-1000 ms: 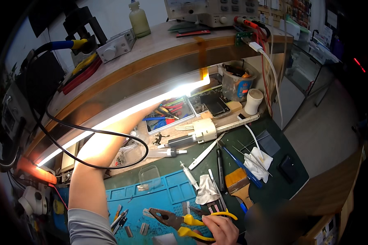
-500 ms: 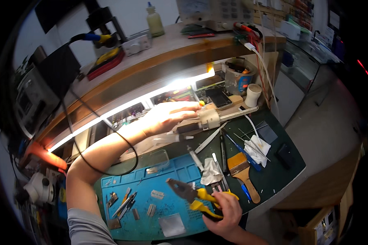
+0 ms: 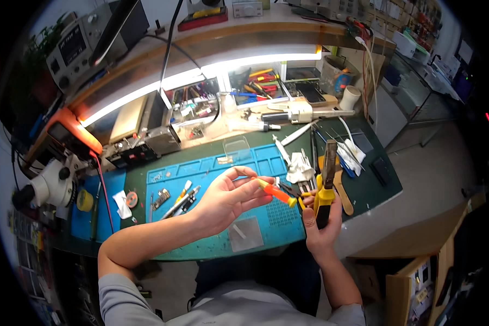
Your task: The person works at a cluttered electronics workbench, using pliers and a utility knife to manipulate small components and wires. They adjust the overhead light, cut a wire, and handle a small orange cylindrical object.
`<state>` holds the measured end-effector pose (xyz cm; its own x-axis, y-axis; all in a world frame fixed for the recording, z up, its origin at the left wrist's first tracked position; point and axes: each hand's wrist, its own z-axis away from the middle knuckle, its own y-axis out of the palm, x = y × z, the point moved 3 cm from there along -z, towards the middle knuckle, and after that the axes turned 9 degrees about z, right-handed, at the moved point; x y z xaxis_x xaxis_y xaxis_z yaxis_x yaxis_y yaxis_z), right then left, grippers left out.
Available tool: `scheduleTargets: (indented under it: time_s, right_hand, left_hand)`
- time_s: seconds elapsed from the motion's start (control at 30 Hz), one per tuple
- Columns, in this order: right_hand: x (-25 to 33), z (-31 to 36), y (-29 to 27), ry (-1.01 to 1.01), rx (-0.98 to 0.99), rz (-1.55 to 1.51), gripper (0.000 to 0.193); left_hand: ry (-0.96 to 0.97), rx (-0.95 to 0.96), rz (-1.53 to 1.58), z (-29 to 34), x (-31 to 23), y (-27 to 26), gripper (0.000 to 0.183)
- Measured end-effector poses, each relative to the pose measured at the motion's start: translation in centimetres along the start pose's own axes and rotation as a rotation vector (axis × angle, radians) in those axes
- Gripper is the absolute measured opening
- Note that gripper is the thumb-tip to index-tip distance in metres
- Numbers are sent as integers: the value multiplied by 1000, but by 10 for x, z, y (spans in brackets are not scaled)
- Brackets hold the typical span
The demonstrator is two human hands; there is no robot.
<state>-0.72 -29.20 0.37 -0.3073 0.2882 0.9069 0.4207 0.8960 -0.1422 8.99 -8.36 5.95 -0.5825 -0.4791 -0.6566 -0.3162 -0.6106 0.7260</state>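
Note:
Between the fingertips of my left hand (image 3: 231, 200) is a small orange screwdriver (image 3: 279, 192) with yellow ends; its shaft is hidden by the fingers. My right hand (image 3: 325, 225), to its right, is closed around the yellow-and-black handles of combination pliers (image 3: 329, 165), jaws pointing up. Both hands are above the blue work mat (image 3: 285, 214) and its right edge. Below the left hand, a clear square sheet (image 3: 245, 233) lies on the mat. Behind the pliers are a crumpled white tissue (image 3: 300, 167) and a wooden-handled brush (image 3: 343, 193), partly covered.
Several small tools (image 3: 182, 202) lie on the mat's left part. Beyond it are a clear plastic box (image 3: 237, 148) and a white glue gun-like tool (image 3: 300, 112). An orange multimeter (image 3: 73, 133) and a white microscope (image 3: 46, 187) stand left. A shelf (image 3: 255, 33) with a lamp overhangs the back.
My left hand has come back from beside the white tool at the rear, now with the screwdriver. My right hand has turned the pliers upright. The view has also shifted.

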Motion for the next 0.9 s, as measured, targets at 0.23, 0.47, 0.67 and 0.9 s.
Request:
scheduleTargets:
  time_s: [0.23,0.47,0.67,0.9]
  right_hand:
    - [41,27,14,68,113,-353,49]
    - [59,32,7,-9,160,-46,43]
    - [92,18,38,-41,304,51,48]
    - [46,6,38,-213,167,177,45]
  left_hand:
    - [124,28,-36,43,43,-5,14]
    - [669,172,-1286,76,15,-10,41]
    - [455,274,-1417,78,6,13,33]
    - [501,249,-372,64,11,-48,15]
